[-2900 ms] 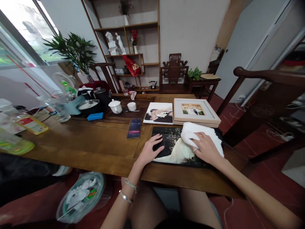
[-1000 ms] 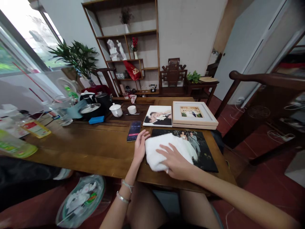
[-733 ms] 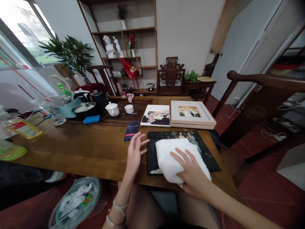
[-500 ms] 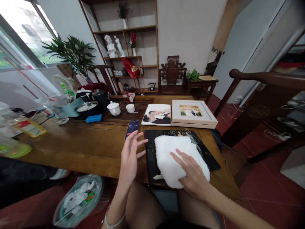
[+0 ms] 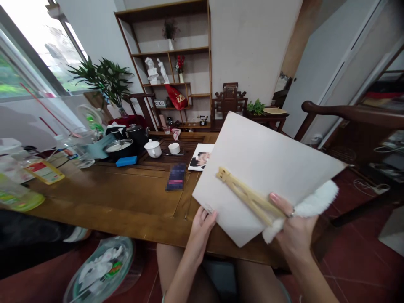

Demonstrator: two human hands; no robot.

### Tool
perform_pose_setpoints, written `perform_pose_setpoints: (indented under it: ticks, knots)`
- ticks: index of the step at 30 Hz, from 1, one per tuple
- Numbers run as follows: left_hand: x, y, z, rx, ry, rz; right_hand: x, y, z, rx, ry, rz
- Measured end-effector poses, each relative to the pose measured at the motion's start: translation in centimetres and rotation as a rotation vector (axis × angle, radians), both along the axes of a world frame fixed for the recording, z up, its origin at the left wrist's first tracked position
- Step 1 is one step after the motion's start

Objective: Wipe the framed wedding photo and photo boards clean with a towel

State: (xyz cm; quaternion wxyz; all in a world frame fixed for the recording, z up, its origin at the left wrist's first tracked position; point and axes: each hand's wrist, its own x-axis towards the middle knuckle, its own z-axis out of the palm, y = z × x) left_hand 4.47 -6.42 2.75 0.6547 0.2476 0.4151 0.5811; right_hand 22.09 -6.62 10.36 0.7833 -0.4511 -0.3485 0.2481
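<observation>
A photo panel point(image 5: 252, 147) is tilted up above the table, its white back facing me and its picture side hidden. A wooden easel stand point(image 5: 249, 198) lies against that back. My left hand point(image 5: 202, 229) is closed on the panel's lower left edge. With the thumb over the back near the stand's lower end, my right hand point(image 5: 293, 225) grips the panel's right side. A fluffy white cloth point(image 5: 318, 200) is bunched between my right hand and the panel, sticking out past its edge.
On the wooden table point(image 5: 132, 193) lie a phone point(image 5: 176, 176) and a white-edged photo print point(image 5: 198, 158), partly covered by the panel. Farther left are a white teapot point(image 5: 153, 148), a cup point(image 5: 174, 148), a blue sponge point(image 5: 126, 161) and bottles. A rubbish bin point(image 5: 126, 252) stands below.
The panel, lying picture side up under the cloth before, is now lifted and turned with its back toward me. My left hand has taken hold of it; my right hand grips it with the cloth.
</observation>
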Motion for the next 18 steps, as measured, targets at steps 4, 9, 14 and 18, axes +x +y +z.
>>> perform_pose_setpoints:
  ticks: [4,9,14,18]
  knots:
    - [0.4,-0.2,0.4,0.021,-0.043,0.213,-0.3,1.4,-1.0,-0.108,0.382,0.195]
    - [-2.2,0.5,0.6,0.04,0.15,0.263,3.2,2.7,-4.6,-0.324,0.621,0.452]
    - [-4.0,1.2,1.1,0.016,0.255,0.22,7.9,2.6,-6.2,-0.275,0.439,0.497]
    - [-4.8,2.1,1.8,0.005,0.271,0.119,11.9,2.3,-5.1,-0.238,0.153,0.314]
